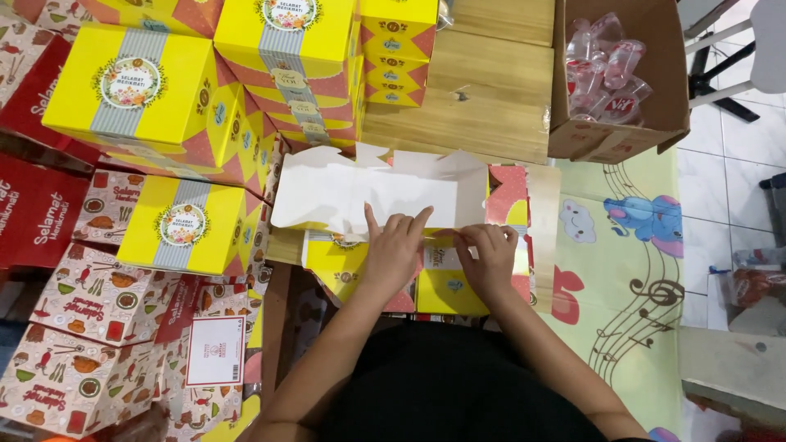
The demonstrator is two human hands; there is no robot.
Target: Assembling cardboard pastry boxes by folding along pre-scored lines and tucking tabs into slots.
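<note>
fingers (pixel 391 223) on white flap (pixel 360 192) | play mat (pixel 630 270) | tiled floor (pixel 704 176)

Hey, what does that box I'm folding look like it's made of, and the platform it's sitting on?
The unfolded box under the left hand and right hand looks like thin paperboard: matte white inside, printed yellow outside, with creased flaps. The platform looks like unfinished light wood, showing grain and plank seams.
</note>
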